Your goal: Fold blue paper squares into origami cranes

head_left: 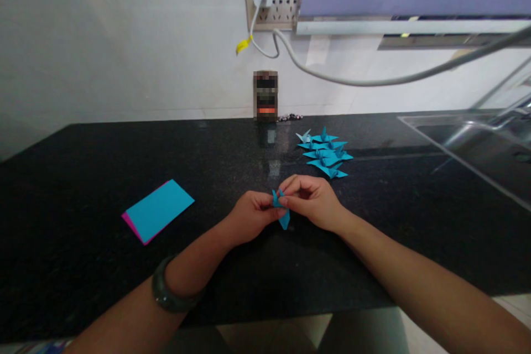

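A small folded blue paper piece [282, 211] is held between both hands just above the black countertop [83, 177]. My left hand [251, 215] pinches its left side with closed fingers; a dark bangle sits on that wrist. My right hand [311, 199] pinches its top from the right, fingers curled. Behind the hands, several finished blue paper cranes [326, 152] lie in a cluster. A stack of flat paper sheets [157, 210], blue on top with pink beneath, lies to the left.
A small dark box [265, 95] stands against the white wall, with tiny beads beside it. Above it is a wall socket [276, 8] with a plugged charger and grey cable. A steel sink [477, 144] is at the right.
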`<state>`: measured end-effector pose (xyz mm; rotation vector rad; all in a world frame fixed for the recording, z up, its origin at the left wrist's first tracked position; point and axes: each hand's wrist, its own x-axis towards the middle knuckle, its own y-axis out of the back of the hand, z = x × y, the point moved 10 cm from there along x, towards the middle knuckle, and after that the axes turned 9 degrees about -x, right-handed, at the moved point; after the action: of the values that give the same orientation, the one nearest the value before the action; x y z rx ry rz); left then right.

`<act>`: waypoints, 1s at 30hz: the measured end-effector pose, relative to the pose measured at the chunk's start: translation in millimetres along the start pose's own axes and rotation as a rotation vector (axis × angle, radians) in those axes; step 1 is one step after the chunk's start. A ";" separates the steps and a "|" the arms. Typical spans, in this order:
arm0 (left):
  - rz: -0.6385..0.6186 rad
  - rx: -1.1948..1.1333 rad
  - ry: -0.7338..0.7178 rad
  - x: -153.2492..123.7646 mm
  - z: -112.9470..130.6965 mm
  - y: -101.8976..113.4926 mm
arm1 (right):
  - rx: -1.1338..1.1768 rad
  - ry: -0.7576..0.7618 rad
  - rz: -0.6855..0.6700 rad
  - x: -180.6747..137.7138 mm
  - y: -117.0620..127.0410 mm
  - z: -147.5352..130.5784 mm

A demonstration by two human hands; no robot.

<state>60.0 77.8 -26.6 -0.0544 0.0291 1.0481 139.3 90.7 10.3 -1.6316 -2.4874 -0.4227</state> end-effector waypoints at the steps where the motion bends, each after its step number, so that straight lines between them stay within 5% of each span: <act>1: -0.007 0.000 0.013 -0.2 -1.1 -0.8 | 0.023 -0.008 0.006 -0.1 0.2 1.6; 9: -0.033 -0.048 0.058 -1.9 -1.6 -5.7 | 0.111 -0.104 0.047 0.9 2.2 7.2; 23: -0.123 -0.017 0.020 -5.4 8.4 -14.6 | 0.262 -0.258 -0.292 -6.4 -21.2 15.6; 30: -0.139 -0.093 0.056 -6.6 8.1 -17.5 | 0.258 -0.244 -0.295 -5.9 -20.9 14.1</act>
<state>71.9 63.9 -17.7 -0.1677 0.0274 0.9079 123.1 82.1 -8.0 -1.2902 -2.8298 0.0763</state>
